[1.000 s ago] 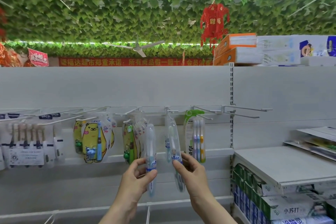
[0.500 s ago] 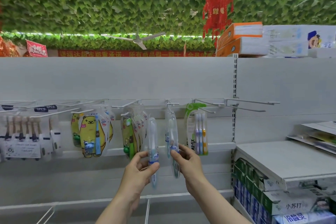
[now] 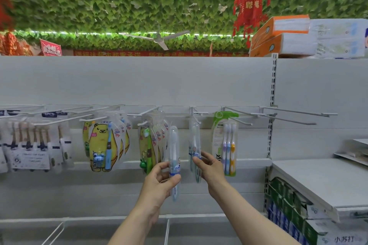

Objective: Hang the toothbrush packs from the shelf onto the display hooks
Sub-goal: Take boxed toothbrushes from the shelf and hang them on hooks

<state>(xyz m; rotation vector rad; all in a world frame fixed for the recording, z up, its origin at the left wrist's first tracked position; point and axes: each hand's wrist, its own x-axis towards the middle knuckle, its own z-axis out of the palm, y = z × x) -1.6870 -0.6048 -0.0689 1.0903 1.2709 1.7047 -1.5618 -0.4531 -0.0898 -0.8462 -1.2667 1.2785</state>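
Though leafy the ceiling (image 3: pixel 139 2), white the shelving (image 3: pixel 139 81).

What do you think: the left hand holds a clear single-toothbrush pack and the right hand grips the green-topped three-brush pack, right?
Not quite. The head view shows the right hand pinching a second clear single-toothbrush pack; the green-topped three-brush pack hangs ungripped beside it. The left hand does hold a clear single-toothbrush pack.
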